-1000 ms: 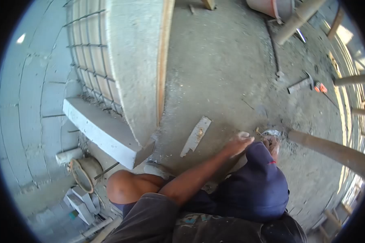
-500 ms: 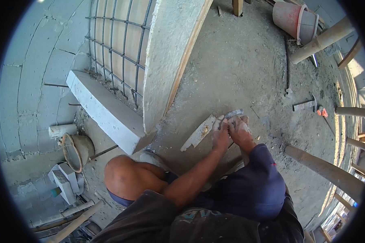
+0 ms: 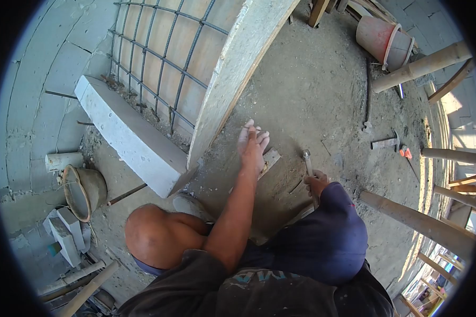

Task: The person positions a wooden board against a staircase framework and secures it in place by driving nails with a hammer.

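My left hand [image 3: 253, 143], pale with dust, is raised by the lower edge of the upright board [image 3: 225, 79]. Its fingers are curled together, and whatever small thing may be between them cannot be made out. Under and beside that wrist lies a short, pale strip of wood [image 3: 270, 160], partly covered by the hand. My right hand [image 3: 316, 183] is wrapped around the handle of a slim metal tool that looks like a hammer [image 3: 308, 159], its small head pointing away from me. A thin stick [image 3: 296, 186] lies on the ground between my hands.
Steel rebar mesh [image 3: 164, 58] stands behind the board, with a white block [image 3: 129, 137] leaning in front. To the right lie another hammer [image 3: 385, 143], orange-handled pliers [image 3: 405, 152] and bamboo poles [image 3: 418, 216]. Buckets [image 3: 384, 42] stand far right, and one bucket [image 3: 84, 193] is at left.
My hands have separated. The left moved left and up toward the board; the right moved slightly down, now gripping the hammer by its handle. The view has shifted a little.
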Available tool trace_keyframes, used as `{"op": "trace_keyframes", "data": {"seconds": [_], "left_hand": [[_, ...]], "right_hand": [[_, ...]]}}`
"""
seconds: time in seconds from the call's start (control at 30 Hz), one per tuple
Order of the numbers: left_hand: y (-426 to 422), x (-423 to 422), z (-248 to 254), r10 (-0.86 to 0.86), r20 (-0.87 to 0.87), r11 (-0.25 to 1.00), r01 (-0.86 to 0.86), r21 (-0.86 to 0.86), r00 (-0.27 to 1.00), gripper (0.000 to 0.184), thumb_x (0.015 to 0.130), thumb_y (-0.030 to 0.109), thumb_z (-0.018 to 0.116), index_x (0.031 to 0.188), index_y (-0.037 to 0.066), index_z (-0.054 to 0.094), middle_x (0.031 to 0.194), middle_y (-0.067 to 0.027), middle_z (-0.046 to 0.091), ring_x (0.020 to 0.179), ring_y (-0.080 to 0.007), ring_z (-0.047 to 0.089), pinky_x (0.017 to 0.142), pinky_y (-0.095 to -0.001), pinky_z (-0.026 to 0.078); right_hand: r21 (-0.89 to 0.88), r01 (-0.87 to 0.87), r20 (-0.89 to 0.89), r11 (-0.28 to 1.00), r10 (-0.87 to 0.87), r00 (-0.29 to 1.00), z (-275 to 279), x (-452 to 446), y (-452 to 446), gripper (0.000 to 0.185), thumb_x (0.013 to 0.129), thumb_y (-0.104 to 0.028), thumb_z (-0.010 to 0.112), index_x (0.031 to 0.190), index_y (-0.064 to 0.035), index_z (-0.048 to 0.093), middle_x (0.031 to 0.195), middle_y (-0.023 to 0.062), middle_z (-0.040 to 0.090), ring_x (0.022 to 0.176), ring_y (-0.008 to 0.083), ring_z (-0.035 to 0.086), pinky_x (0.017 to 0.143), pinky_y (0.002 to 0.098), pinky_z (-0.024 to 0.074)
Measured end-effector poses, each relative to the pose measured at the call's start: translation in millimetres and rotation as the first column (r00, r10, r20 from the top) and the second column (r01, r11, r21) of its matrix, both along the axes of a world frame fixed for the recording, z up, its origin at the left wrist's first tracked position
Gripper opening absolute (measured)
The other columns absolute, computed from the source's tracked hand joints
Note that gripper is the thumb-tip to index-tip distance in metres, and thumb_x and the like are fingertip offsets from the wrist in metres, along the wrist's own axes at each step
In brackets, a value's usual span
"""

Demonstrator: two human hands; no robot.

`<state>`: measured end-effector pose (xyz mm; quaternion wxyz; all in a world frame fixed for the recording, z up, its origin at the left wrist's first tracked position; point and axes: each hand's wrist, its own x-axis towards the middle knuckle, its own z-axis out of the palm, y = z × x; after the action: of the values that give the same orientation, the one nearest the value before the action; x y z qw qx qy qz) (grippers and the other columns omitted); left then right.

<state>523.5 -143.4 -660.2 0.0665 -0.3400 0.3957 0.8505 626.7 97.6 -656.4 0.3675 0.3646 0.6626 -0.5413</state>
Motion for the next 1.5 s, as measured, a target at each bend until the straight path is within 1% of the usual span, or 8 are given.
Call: {"op": "trace_keyframes", "data": {"seconds": [0.17, 0.33, 0.37, 0.57, 0.8, 0.9, 1.1, 1.5], "left_hand": [[-22.4, -29.0, 36.7, 0.031, -0.086, 0.998, -0.027, 0.050, 0.996, 0.038, 0.102, 0.027, 0.055, 0.136, 0.011, 0.050, 0.104, -0.0037, 0.058, 0.091, -0.0169, 0.065, 0.078, -0.0279, 0.055], [-33.7, -42.9, 39.8, 0.126, -0.108, 0.983, -0.109, 0.145, 0.986, 0.037, 0.101, 0.027, 0.058, 0.132, 0.008, 0.055, 0.102, -0.0039, 0.059, 0.091, -0.0190, 0.068, 0.077, -0.0288, 0.056], [-33.9, -44.5, 37.7, 0.137, -0.115, 0.976, -0.114, 0.186, 0.984, 0.036, 0.101, 0.026, 0.058, 0.131, 0.008, 0.055, 0.102, -0.0037, 0.059, 0.091, -0.0192, 0.068, 0.077, -0.0290, 0.056], [-36.5, -44.0, 36.3, 0.134, -0.156, 0.942, -0.077, 0.327, 0.979, 0.034, 0.097, 0.027, 0.063, 0.128, 0.013, 0.059, 0.097, 0.0021, 0.062, 0.097, -0.0186, 0.065, 0.080, -0.0308, 0.055], [-43.3, -42.3, 41.6, 0.158, -0.150, 0.886, -0.073, 0.457, 0.976, 0.031, 0.097, 0.027, 0.062, 0.126, 0.014, 0.061, 0.099, 0.0045, 0.062, 0.097, -0.0129, 0.060, 0.084, -0.0301, 0.051], [-48.2, -41.9, 42.8, 0.143, -0.141, 0.881, -0.060, 0.470, 0.980, 0.029, 0.097, 0.027, 0.062, 0.123, 0.015, 0.063, 0.100, 0.0063, 0.060, 0.096, -0.0105, 0.059, 0.084, -0.0287, 0.050], [-53.7, -43.4, 39.8, 0.128, -0.146, 0.846, -0.031, 0.533, 0.981, 0.029, 0.096, 0.026, 0.063, 0.123, 0.014, 0.064, 0.097, 0.0073, 0.061, 0.092, -0.0095, 0.059, 0.082, -0.0280, 0.051], [-82.7, -57.3, 36.2, 0.121, -0.100, 0.834, -0.047, 0.550, 0.988, 0.022, 0.093, 0.015, 0.063, 0.112, 0.006, 0.067, 0.086, 0.0015, 0.061, 0.078, -0.0112, 0.058, 0.077, -0.0295, 0.054]], "right_hand": [[0.169, -0.272, -0.046, 0.947, 0.283, 0.958, -38.4, 33.9, 30.3, 0.033, 0.093, -0.031, 0.064, 0.115, -0.0075, 0.057, 0.070, 0.0019, 0.058, 0.063, 0.0145, 0.057, 0.053, 0.0348, 0.0463], [0.041, 0.125, -0.308, 0.991, -0.107, 0.945, 27.1, 6.4, -7.8, 0.029, 0.095, -0.031, 0.063, 0.111, -0.0066, 0.062, 0.072, 0.0044, 0.060, 0.063, 0.0115, 0.056, 0.057, 0.0327, 0.0461], [0.109, 0.086, -0.391, 0.990, -0.037, 0.919, 34.5, -5.2, -10.1, 0.029, 0.095, -0.031, 0.063, 0.110, -0.0061, 0.062, 0.073, 0.0041, 0.060, 0.064, 0.0124, 0.057, 0.059, 0.0330, 0.0464], [0.554, -0.154, -0.714, 0.818, 0.562, 0.418, 108.5, -88.0, -49.9, 0.036, 0.095, -0.037, 0.065, 0.107, -0.0024, 0.061, 0.073, 0.0067, 0.059, 0.071, 0.0194, 0.061, 0.065, 0.0364, 0.0490], [0.428, -0.441, -0.665, 0.789, 0.605, 0.437, 92.1, -114.9, -87.2, 0.041, 0.090, -0.043, 0.070, 0.101, -0.0042, 0.064, 0.078, 0.0152, 0.063, 0.071, 0.0340, 0.062, 0.067, 0.0409, 0.0508], [0.478, -0.377, -0.803, 0.794, 0.568, 0.180, 68.2, -112.5, -104.7, 0.039, 0.090, -0.041, 0.071, 0.100, -0.0040, 0.064, 0.083, 0.0150, 0.065, 0.072, 0.0344, 0.063, 0.069, 0.0412, 0.0515], [0.269, -0.271, -0.869, 0.924, 0.354, 0.345, 59.6, -120.3, -132.5, 0.042, 0.090, -0.040, 0.072, 0.113, -0.0058, 0.066, 0.093, 0.0152, 0.069, 0.078, 0.0339, 0.065, 0.073, 0.0394, 0.0520], [0.341, -0.365, -0.730, 0.867, 0.488, 0.478, 53.1, -111.5, -115.9, 0.040, 0.090, -0.040, 0.071, 0.111, -0.0070, 0.068, 0.080, 0.0165, 0.067, 0.069, 0.0326, 0.064, 0.067, 0.0394, 0.0514]]}}
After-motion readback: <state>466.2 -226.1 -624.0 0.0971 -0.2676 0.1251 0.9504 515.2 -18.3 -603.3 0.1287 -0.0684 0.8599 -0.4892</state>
